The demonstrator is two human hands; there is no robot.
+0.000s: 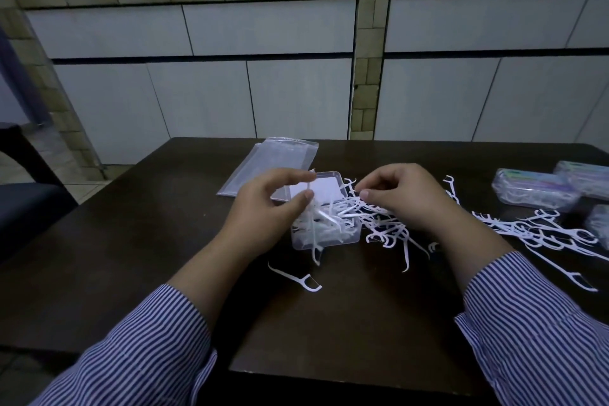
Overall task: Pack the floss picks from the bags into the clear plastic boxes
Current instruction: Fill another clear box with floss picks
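Observation:
A clear plastic box (324,239) stands open at the middle of the dark table, its lid (316,189) tipped back, with several white floss picks inside and hanging over its edge. My left hand (268,208) pinches a small bunch of floss picks (311,211) above the box. My right hand (400,196) rests on a loose pile of floss picks (384,227) just right of the box, fingertips closed on some of them. One single pick (296,278) lies in front of the box. An empty clear bag (268,165) lies flat behind the box.
More loose floss picks (543,234) spread across the table's right side. Filled, closed clear boxes (534,189) sit at the far right edge. The table's front edge (329,376) is close to me. A tiled wall rises behind the table; a dark seat stands at the left.

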